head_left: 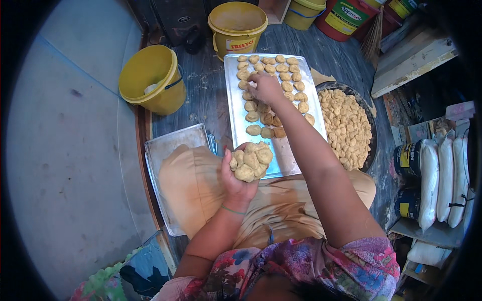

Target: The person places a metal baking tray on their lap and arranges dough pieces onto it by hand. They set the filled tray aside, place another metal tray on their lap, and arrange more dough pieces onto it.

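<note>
Head view: our left hand (239,184) clasps dough (252,161); our right hand (265,89), grip unclear to us, should space pieces (253,130) evenly.

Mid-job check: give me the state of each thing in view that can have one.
Silver rectangular metal tray: partly filled with small tan dough pieces; near end bare.
Round dark pan: heaped with tan dough lumps.
Lumpy tan dough clump: held in the left hand.
Right hand: over the tray, palm down; grip hidden.
Yellow round plastic bucket at left: upright, open.
Yellow round plastic bucket beyond the tray: upright, open.
</note>
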Available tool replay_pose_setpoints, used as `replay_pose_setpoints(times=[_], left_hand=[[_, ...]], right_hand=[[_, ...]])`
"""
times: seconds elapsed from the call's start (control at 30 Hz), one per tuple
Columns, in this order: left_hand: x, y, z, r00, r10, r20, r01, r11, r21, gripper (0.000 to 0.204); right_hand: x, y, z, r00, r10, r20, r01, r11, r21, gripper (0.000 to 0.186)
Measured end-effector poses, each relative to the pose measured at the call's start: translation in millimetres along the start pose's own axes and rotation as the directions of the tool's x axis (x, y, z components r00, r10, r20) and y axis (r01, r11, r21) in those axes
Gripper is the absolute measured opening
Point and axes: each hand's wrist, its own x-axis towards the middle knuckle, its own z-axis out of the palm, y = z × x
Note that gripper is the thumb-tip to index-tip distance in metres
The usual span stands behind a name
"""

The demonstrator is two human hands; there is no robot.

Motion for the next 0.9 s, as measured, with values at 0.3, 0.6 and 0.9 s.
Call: replay_pose_setpoints(times=[0.3, 0.6, 0.9], left_hand=[[-0.7, 1.1, 7.1, 0.999, 0.02, -0.039, -0.021, 1.0, -0.016, 0.054], [2.2, 10.1, -1.6, 0.998, 0.063, 0.025, -0.064, 0.997, 0.048, 0.052], [1.4, 3.7, 3.1, 1.0, -0.028, -0.001, 0.028, 0.994, 0.106, 0.055]], right_hand=[[3.6, 0.3, -5.5, 1.0, -0.015, 0.024, 0.017, 0.994, -0.106, 0.029], [-125.1, -46.8, -76.9, 0.895, -0.292, 0.338, -0.044, 0.695, 0.718, 0.041], [-186.9, -40.0, -61.4, 0.948, -0.104, 0.3, -0.215, 0.486, 0.847, 0.031]])
